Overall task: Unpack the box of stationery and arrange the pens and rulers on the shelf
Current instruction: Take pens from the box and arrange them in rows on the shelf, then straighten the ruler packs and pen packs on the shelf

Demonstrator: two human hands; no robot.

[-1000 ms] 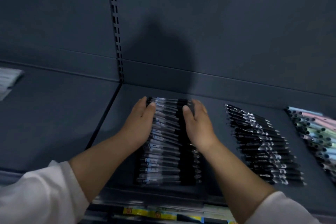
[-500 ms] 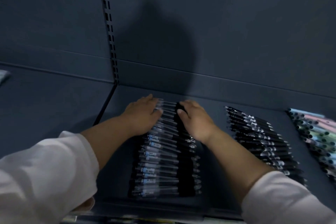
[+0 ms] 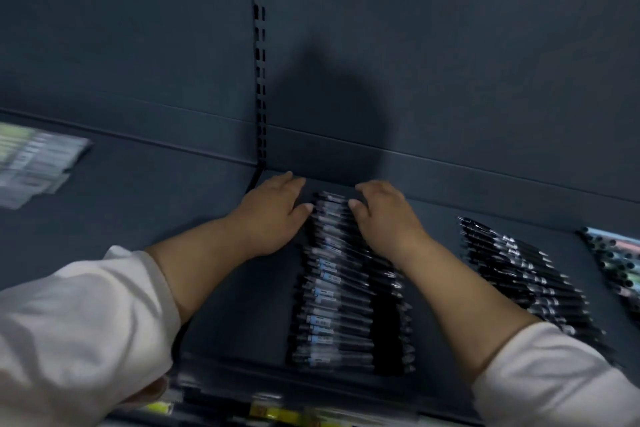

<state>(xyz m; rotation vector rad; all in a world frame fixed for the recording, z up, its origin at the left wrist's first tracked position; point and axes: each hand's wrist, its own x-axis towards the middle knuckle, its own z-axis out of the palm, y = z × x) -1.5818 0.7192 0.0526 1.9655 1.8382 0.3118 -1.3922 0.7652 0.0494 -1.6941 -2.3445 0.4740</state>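
Your left hand (image 3: 273, 215) and right hand (image 3: 384, 215) both lie released, fingers extended, grasping nothing. They flank the far end of the pens (image 3: 346, 288): the left on the shelf (image 3: 225, 305) touching the row's left ends, the right over its right ends, thumbs turned inward. Judgement: you are squaring the row from both sides so the pens stay parallel and tight. The row runs from the shelf's front edge toward the back panel (image 3: 450, 45), pens crosswise. To its right, apart, lies a row of black pens (image 3: 519, 270); beyond it, pastel pens (image 3: 616, 263) at the frame edge. Surface dark and flat. A slotted upright (image 3: 259, 45) splits the panel. Blurred packets (image 3: 34, 163) lie in the left bay; contents unreadable
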